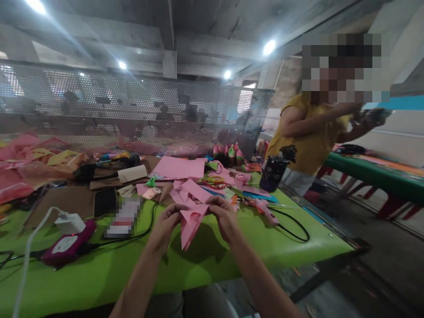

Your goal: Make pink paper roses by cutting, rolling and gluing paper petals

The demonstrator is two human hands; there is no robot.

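Note:
Between my two hands is a folded piece of pink paper [191, 223], its pointed end hanging down above the green tabletop. My left hand [169, 221] pinches its left upper corner between thumb and fingers. On the opposite side my right hand [223, 214] grips the right upper corner the same way. Just behind the fingers lie loose pink paper pieces [195, 192]. A pair of scissors with red and yellow handles [214, 180] rests among them. To the right of my right hand lies a pink glue gun [265, 211] with a black cord.
A purple power strip [69, 243] with a white charger [70, 224] and a phone with a lit screen [124, 218] lie at left. A dark tumbler [273, 174] stands at right. Behind is a perforated metal screen [132, 110]. A person in a yellow top [304, 132] stands beyond the table.

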